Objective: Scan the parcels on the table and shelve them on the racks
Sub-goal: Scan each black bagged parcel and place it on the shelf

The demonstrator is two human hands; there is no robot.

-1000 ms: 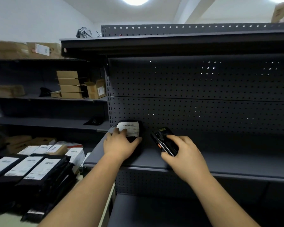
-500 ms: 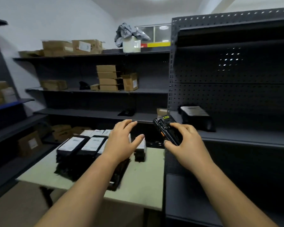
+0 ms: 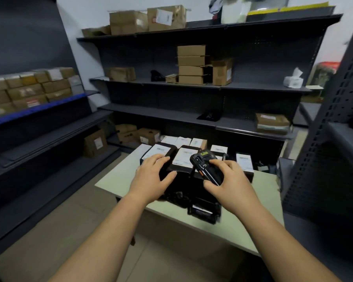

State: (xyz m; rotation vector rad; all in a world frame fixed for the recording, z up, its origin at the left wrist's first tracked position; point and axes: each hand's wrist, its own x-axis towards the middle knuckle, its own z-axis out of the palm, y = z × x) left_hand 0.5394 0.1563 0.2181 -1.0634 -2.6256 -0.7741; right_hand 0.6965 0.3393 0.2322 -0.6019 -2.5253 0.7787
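Parcels (image 3: 183,158) heaped from far edge to middle of table (image 3: 118,180), many seemingly left to scan and shelve; left hand (image 3: 151,177) open over one, right hand (image 3: 231,181) gripping scanner (image 3: 205,164).

Two bare hands, left hand (image 3: 151,177) and right hand (image 3: 230,183); one handheld scanner (image 3: 205,166); one table (image 3: 251,204); one heap of black parcels (image 3: 183,181), exact number not countable, with at least seven white labels (image 3: 184,157) showing; three racks (image 3: 253,58) in sight, left, back and right; on the back one, a single stack of four flat cardboard boxes (image 3: 191,61), one upright box (image 3: 222,71) beside it, two large boxes (image 3: 166,17) on top, one taped box (image 3: 272,123) lower right, one tissue pack (image 3: 292,80); at least three brown boxes (image 3: 95,142) lowest down; stacked boxes (image 3: 25,94) at left too blurred to count.
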